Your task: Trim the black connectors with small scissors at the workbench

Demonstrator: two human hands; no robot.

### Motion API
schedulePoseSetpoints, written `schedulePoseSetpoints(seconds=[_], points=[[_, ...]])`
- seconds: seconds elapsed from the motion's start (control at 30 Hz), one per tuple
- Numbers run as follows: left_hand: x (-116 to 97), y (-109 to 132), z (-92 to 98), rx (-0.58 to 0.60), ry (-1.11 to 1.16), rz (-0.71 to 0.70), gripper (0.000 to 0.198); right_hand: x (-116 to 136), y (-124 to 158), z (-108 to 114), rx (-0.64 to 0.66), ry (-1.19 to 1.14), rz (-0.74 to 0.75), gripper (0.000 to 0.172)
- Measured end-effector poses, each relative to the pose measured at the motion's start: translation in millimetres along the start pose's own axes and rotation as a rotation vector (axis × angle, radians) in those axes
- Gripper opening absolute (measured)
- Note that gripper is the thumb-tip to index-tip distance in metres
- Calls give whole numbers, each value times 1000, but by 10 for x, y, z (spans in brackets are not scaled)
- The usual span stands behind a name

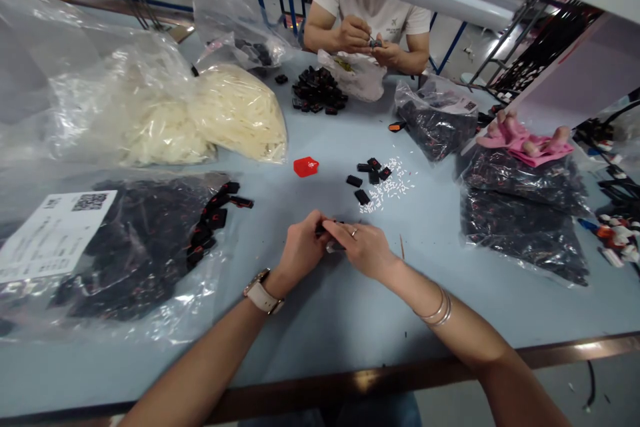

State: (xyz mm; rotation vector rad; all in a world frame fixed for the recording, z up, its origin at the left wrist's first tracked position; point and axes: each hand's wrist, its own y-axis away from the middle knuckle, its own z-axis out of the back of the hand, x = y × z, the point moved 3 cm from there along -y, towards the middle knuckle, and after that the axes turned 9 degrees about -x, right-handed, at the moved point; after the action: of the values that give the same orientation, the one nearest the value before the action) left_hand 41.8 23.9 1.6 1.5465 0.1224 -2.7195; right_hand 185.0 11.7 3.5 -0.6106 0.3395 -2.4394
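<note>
My left hand is closed around a small black connector housing, which my fingers mostly cover. Fingers meeting it from the right, my right hand is closed too, with a slim greyish thing under its fingers that I cannot make out fully. Just beyond my hands lie several black connector housings beside a scatter of tiny white pins. A red tray-like piece with a few white pins on it rests to their left.
At left, an open clear bag spills black housings; behind it stand bags of cream-coloured strips. A black heap lies at the back, near a co-worker's hands. Filled bags and pink gloves lie right.
</note>
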Motion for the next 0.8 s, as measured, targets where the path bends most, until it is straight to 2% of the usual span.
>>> schedulePoseSetpoints(seconds=[0.13, 0.3, 0.57, 0.67, 0.8], points=[[16, -2, 7, 42, 109, -5, 9, 107, 11, -20, 19, 41, 48, 43], [81, -47, -24, 5, 95, 46, 8, 28, 8, -57, 12, -37, -110, 40], [40, -53, -28, 9, 36, 13, 6, -151, -10, -30, -211, -401, -385, 25], [38, -41, -39, 7, 29, 13, 7, -142, -2, -17, -252, -446, -423, 22], [30, -25, -50, -14, -27, -15, 9, -129, -13, -23, -227, -474, -437, 23]])
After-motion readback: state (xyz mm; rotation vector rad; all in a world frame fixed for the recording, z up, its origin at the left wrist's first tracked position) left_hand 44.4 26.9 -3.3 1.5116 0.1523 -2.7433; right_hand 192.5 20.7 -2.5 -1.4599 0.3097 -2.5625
